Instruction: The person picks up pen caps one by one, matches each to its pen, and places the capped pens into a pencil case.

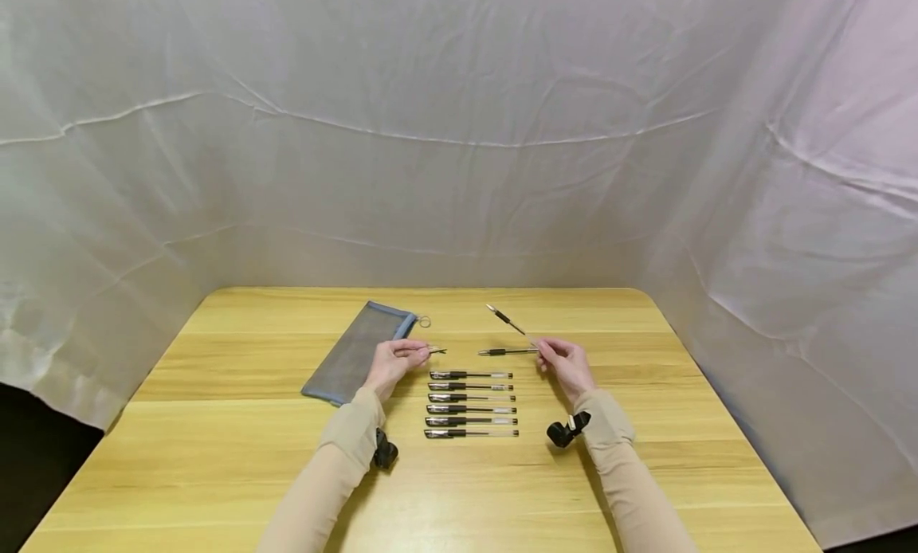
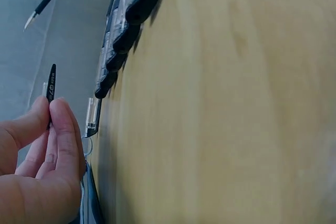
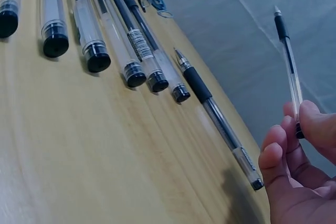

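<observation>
My left hand [image 1: 394, 363] pinches a pen cap with a black clip [image 2: 51, 83] between thumb and fingertips. My right hand [image 1: 566, 365] holds an uncapped gel pen [image 3: 289, 59] by its black-ended tail, with the tip raised and pointing away from the hand. Below it, a second uncapped gel pen [image 3: 212, 106] lies on the table, its tip toward the left. A clear cap with a dark clip [image 2: 92, 116] lies on the table beyond the left fingers. Nearer the person, several capped gel pens [image 1: 471, 398] lie side by side in a column between the forearms.
A grey mesh zip pouch [image 1: 351, 354] with blue edging lies left of the pens, partly behind the left hand. Its ring [image 1: 425, 322] sticks out at the upper corner. Pale cloth [image 1: 459, 194] hangs behind the wooden table [image 1: 215, 425].
</observation>
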{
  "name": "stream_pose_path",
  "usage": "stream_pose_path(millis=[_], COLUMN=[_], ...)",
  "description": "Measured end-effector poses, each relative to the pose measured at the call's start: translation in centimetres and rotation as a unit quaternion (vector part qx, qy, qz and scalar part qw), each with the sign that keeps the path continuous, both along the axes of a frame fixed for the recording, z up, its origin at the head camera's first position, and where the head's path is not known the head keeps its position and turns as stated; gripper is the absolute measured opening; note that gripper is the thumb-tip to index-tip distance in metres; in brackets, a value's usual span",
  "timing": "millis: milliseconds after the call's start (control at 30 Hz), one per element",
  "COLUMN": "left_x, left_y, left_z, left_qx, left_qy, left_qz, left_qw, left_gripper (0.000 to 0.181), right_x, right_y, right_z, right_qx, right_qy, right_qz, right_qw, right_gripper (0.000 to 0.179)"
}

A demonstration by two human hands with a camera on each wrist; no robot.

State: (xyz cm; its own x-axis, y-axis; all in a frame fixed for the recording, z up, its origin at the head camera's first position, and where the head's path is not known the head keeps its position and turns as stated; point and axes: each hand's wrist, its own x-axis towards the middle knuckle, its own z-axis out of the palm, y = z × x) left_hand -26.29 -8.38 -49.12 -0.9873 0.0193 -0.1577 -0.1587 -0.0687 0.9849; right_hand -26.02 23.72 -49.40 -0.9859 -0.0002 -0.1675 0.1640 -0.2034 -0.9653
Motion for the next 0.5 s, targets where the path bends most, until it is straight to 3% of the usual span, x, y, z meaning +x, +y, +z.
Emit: stream_pose_path(millis=[233, 500], left_x=[0.1, 0.3], left_y=[0.2, 0.5], left_z=[-0.3, -0.2], left_qx=[0.016, 0.003], left_qy=[-0.002, 0.016], left_qz=[-0.006, -0.051], left_qw=[0.9998, 0.9986], left_gripper=[0.028, 0.027], right_x=[-0.1, -0.3], right_y=[-0.5, -1.1], right_z=[0.2, 0.3], right_qx=[0.063, 0.131], right_qy=[-0.001, 0.003], right_qz=[-0.004, -0.002], right_qw=[0.9980, 0.9914], right_gripper=[0.037, 0.034])
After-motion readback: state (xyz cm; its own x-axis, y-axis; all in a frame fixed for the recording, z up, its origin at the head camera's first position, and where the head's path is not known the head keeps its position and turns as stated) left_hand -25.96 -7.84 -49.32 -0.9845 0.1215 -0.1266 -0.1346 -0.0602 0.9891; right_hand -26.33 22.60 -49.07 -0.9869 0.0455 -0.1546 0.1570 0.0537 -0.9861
